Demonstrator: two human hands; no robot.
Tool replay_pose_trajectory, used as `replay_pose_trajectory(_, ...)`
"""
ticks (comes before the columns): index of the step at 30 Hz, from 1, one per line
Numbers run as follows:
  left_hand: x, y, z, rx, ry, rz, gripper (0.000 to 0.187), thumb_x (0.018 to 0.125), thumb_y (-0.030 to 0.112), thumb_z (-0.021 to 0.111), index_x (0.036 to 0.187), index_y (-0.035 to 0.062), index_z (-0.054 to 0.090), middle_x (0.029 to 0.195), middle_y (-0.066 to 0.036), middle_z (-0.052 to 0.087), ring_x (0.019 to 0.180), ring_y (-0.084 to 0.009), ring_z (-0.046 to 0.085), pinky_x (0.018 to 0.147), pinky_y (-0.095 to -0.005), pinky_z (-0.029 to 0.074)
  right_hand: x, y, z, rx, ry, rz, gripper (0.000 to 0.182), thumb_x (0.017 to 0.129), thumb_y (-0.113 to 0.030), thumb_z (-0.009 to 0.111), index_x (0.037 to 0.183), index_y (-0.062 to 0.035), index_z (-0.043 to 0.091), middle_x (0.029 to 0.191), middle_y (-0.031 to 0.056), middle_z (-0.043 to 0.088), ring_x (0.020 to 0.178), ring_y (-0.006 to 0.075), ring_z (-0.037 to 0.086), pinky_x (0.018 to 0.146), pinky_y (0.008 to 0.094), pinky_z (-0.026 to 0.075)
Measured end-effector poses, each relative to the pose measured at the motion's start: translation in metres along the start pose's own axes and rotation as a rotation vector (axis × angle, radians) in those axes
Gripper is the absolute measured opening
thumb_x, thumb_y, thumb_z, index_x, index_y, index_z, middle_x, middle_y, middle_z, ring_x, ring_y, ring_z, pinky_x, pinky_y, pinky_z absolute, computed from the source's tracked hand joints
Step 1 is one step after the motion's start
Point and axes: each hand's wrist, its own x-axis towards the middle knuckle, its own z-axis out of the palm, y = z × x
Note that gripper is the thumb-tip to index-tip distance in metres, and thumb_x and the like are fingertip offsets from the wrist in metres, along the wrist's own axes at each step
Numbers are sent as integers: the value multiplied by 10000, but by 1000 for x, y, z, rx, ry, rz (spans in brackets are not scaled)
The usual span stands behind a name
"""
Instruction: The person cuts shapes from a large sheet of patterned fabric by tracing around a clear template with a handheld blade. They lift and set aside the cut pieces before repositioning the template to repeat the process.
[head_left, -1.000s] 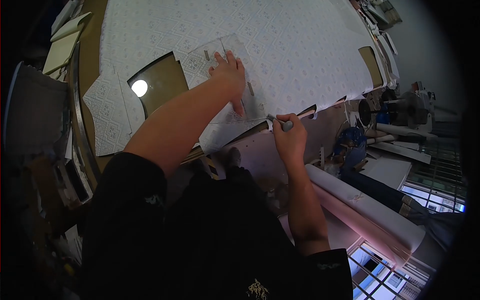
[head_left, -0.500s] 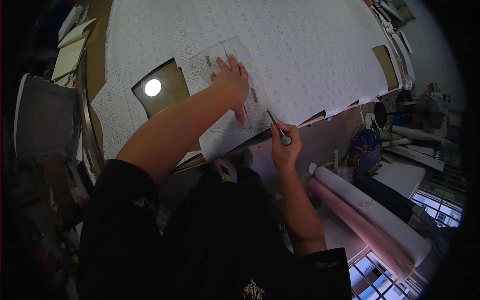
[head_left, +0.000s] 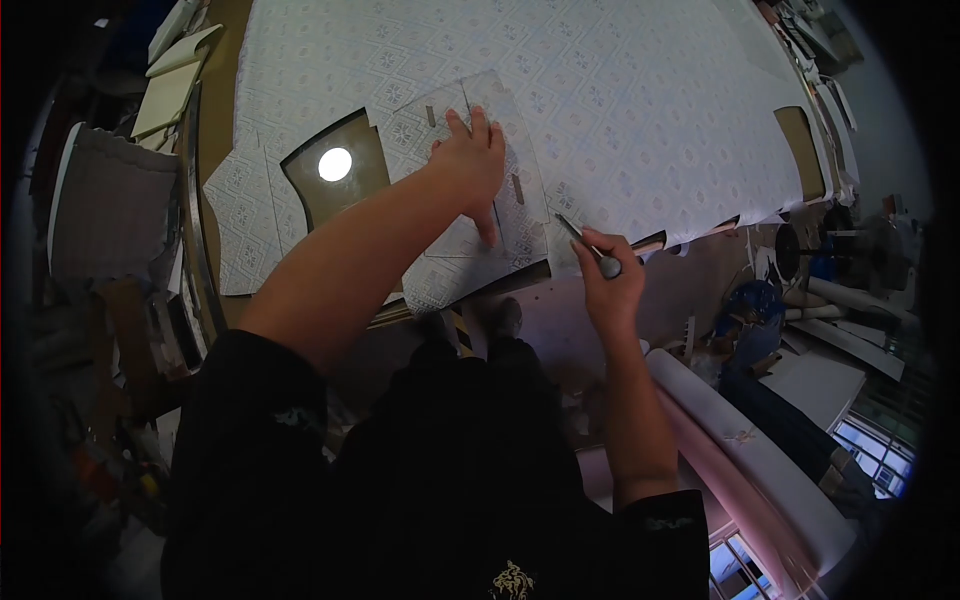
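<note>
My left hand [head_left: 470,172] lies with fingers spread, pressing on a clear template [head_left: 527,160] that has narrow slots. Under the template is a pale patterned sheet [head_left: 640,90] spread across the table. In my right hand [head_left: 617,290] I grip a slim metallic tool [head_left: 609,267] with a rounded butt end. Its pointed tip is over the sheet, just right of the template's lower right edge. What kind of tool it is, I cannot tell.
A cutout in the sheet, left of my left forearm, bares a brownish surface [head_left: 350,190] with a bright round reflection. Yellowish sheets [head_left: 170,95] lie at the far left. Long rolls [head_left: 750,440] lean at lower right, near a fan [head_left: 790,250].
My right hand and the tool have moved rightward, a little away from the template's edge. My left hand stays spread on the template. The view has shifted slightly.
</note>
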Motion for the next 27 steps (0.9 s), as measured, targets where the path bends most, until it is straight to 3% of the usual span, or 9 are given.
replay_pose_trajectory(4,-1,0,1,-43,23,-9,1663,427,670,1002,1638,-87,151,1698,-372,125,1521,-627,214,1103,-582,513,46,9,-26,0,-203,-73,159,916,1,799,1065,4,745,1039,129,774,1050,222,737,963,327,545)
replay_pose_trajectory(5,-3,0,-1,-44,17,-22,1663,427,670,1002,1638,-87,151,1698,-372,125,1521,-627,214,1103,-582,513,59,7,-31,2,-354,-53,159,911,-4,802,1061,-1,748,1030,123,775,1025,219,739,942,325,547)
replay_pose_trajectory(6,-4,0,-2,-57,20,-13,1634,437,648,1008,1627,-94,168,1689,-383,143,1517,-635,220,1166,-550,451,71,3,-34,4,-507,-33,160,906,-9,805,1057,-6,751,1021,117,776,1000,217,742,922,324,548)
replay_pose_trajectory(7,-5,0,-3,-70,22,-3,1606,447,626,1013,1615,-100,185,1680,-393,161,1513,-642,226,1228,-517,388,82,-2,-36,14,-520,-31,160,906,-9,805,1057,-6,751,1021,117,776,1000,217,742,922,324,548)
replay_pose_trajectory(12,-6,0,-3,-89,30,-19,1597,435,603,1021,1612,-90,193,1690,-376,159,1523,-635,210,1237,-519,372,124,-19,-40,-192,-896,-46,163,889,-61,811,1043,-50,759,881,78,761,815,182,721,742,331,531)
replay_pose_trajectory(15,-6,1,-1,-95,39,-25,1590,430,588,1025,1617,-73,198,1697,-362,157,1531,-627,198,1241,-523,367,138,-30,-39,-247,-1013,-55,168,877,-18,792,1040,-17,753,913,87,769,885,192,727,807,333,547)
replay_pose_trajectory(19,-8,2,-3,-97,39,-35,1586,425,577,1028,1626,-48,201,1704,-348,157,1540,-608,200,1227,-531,389,147,-24,-35,-254,-1041,-167,169,863,-14,789,1028,-35,756,893,104,764,839,226,732,775,351,547)
replay_pose_trajectory(21,-8,2,-3,-92,41,-42,1585,425,575,1028,1626,-47,201,1703,-348,158,1541,-605,203,1217,-535,404,151,-22,-34,-234,-1043,-278,148,848,-67,802,988,-83,755,883,97,771,801,310,731,734,388,550)
replay_pose_trajectory(27,-6,2,0,-73,58,-39,1581,423,578,1027,1621,-52,210,1698,-352,165,1541,-603,207,1192,-542,436,159,-41,-19,-400,-1153,-300,158,832,-5,784,979,-36,733,881,120,766,855,313,753,769,380,557)
